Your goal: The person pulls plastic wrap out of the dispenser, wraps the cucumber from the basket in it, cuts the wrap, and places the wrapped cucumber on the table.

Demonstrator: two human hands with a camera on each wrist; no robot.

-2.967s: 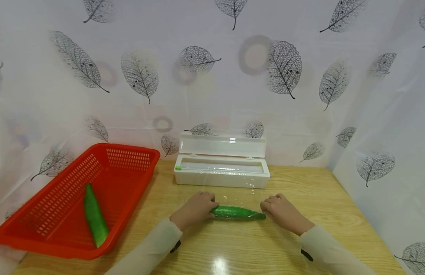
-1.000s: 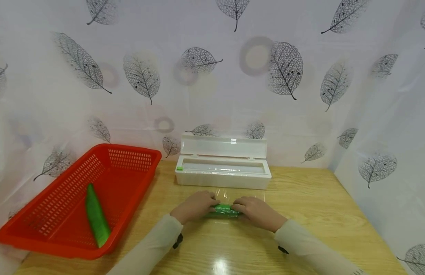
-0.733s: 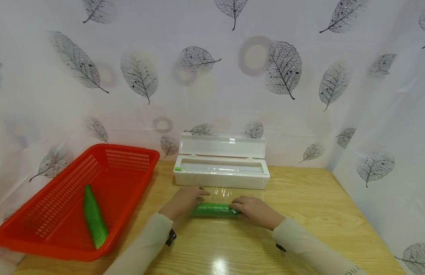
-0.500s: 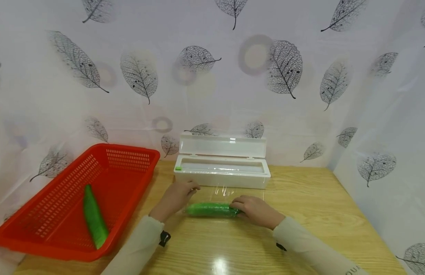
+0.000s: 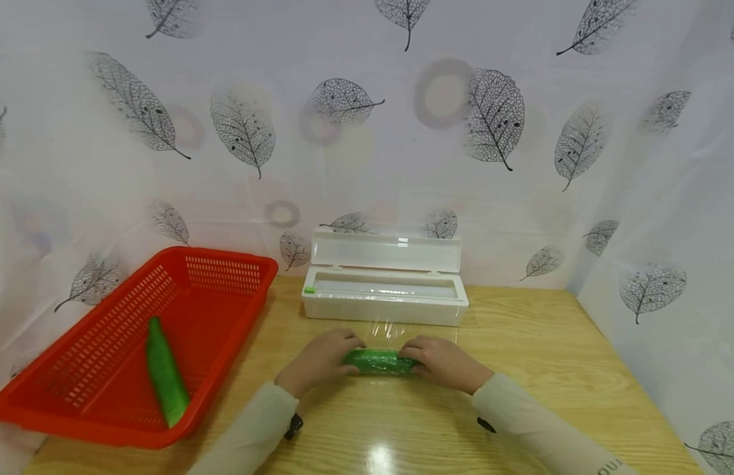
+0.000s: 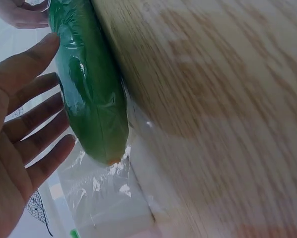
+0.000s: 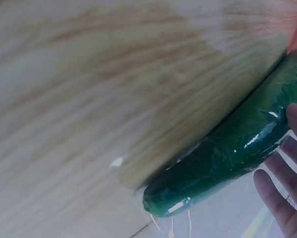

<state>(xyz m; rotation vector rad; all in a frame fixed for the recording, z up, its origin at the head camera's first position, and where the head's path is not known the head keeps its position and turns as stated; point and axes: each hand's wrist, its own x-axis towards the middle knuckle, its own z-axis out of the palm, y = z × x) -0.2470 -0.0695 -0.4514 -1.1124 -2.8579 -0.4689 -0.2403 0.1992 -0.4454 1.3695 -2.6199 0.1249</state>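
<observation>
A green cucumber (image 5: 378, 361) lies crosswise on the table, wrapped in clear, wrinkled cling film (image 6: 96, 183). My left hand (image 5: 320, 359) is at its left end, the spread fingers and thumb tip right at its side in the left wrist view. My right hand (image 5: 446, 363) holds the right part, the thumb on the near side and the fingers on the far side. The right tip of the cucumber is hidden under that hand in the head view. Film stretches from the cucumber back to a white cling film dispenser (image 5: 384, 311), its lid raised.
A red plastic basket (image 5: 236, 330) stands on the left, with a second cucumber (image 5: 165, 376) lying in it. The wooden table (image 5: 521, 343) meets a leaf-patterned curtain (image 5: 367, 178) behind the dispenser and along the right side. A green slider (image 5: 310, 290) sits on the dispenser's left end.
My right hand moved left from the cucumber's right tip and stayed there. My left hand slid left, lifted off toward the dispenser, then came back down to the left end. The cucumber has shifted left.
</observation>
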